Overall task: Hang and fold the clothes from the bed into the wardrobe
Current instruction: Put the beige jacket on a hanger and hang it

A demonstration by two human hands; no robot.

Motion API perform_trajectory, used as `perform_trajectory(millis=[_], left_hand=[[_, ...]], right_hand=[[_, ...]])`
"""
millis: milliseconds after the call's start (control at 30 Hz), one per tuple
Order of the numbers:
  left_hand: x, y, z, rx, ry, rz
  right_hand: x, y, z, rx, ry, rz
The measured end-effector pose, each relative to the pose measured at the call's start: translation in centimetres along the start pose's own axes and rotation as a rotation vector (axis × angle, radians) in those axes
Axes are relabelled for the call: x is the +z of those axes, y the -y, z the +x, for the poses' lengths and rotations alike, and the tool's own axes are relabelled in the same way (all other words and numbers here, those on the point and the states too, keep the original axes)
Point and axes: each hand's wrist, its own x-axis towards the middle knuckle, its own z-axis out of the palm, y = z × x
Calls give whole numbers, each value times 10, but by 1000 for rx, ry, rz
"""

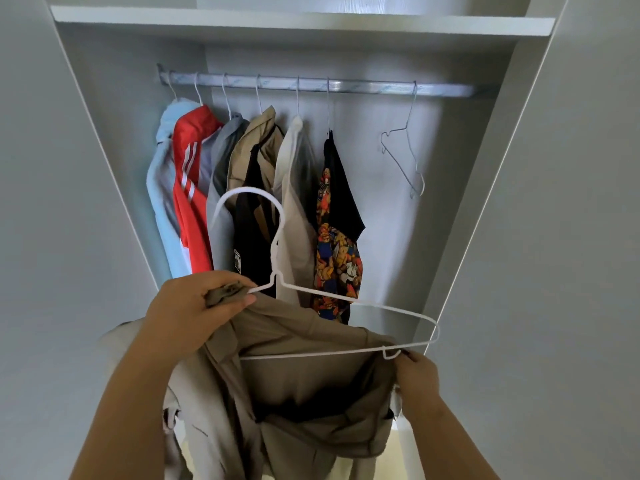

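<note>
Down in front, the left hand (194, 306) had its fingers curled tight, thumb clamped over a bunched wad of the beige garment (311, 386) right at the left tip of the white hanger (346, 299). Across on the other side, the right hand (415, 375) pinched the fabric's edge with its fingertips, touching the small notch at the hanger's right end. Between the two hands the garment hung stretched open, with the hanger's bottom bar lying across its opening and the rest drooping below. The hanger's hook stood up, tilted left, well short of the rail (346, 85). And there on that rail: a pale blue hoodie (162, 188), a red jacket (190, 174), a grey top (221, 161), a tan jacket (249, 147), a cream shirt (294, 174) and a black patterned shirt (337, 237), packed side by side. Off to the right, apart from them, hung a bare wire hanger (411, 109). Above it all ran the white shelf (301, 22).
</note>
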Motion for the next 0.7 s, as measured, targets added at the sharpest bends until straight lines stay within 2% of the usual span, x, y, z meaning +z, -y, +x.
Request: perform_trajectory(millis=[167, 333, 500, 700], left_hand=[[-2, 8, 5, 43, -18, -20], [3, 16, 7, 64, 108, 109], [6, 27, 8, 23, 110, 218], [3, 34, 4, -55, 156, 164]], right_hand=[[-7, -3, 4, -2, -35, 57], [-16, 4, 8, 94, -56, 187], [-17, 9, 11, 20, -27, 168], [-27, 12, 19, 35, -22, 263]])
